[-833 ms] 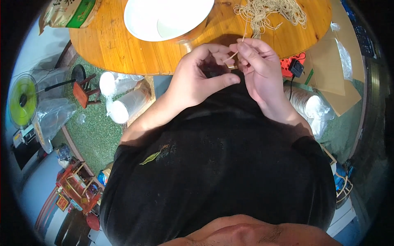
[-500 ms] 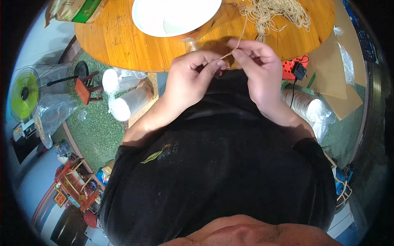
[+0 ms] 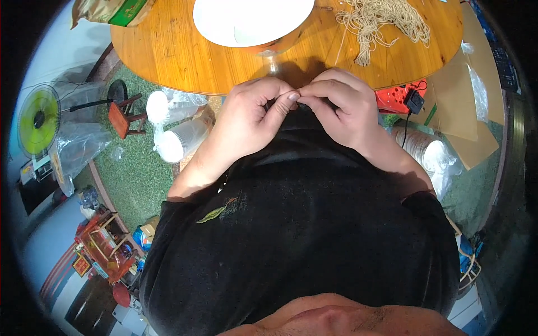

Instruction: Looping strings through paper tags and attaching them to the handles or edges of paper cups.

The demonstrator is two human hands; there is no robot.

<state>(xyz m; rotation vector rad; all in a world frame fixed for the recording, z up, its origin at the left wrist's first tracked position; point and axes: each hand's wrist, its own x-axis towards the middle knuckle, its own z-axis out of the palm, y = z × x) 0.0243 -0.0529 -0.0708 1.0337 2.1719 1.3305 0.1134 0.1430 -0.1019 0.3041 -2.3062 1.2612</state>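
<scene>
A loose heap of beige string (image 3: 386, 22) lies on the wooden table, with one strand trailing from it toward my hands. My left hand (image 3: 255, 115) is closed in a pinch, thumb against the index finger. Touching its fingertips, my right hand (image 3: 342, 109) also pinches, thumb and index finger together. The string between the fingertips is mostly hidden by the fingers. Both hands are just off the table's near edge, in front of my black shirt. A white oval basin (image 3: 252, 22) stands on the table beyond them.
The round wooden table (image 3: 162, 61) also carries a brown and green package (image 3: 115, 11). Beneath it stand stacks of plastic-wrapped white cups (image 3: 182, 140). A red power strip (image 3: 392, 99) with a black plug is at the right, near cardboard (image 3: 454, 101). A green fan (image 3: 39, 120) stands left.
My right hand has come down and left, so its fingertips now meet the left hand's. The taut strand between the hands no longer shows. The view has shifted slightly.
</scene>
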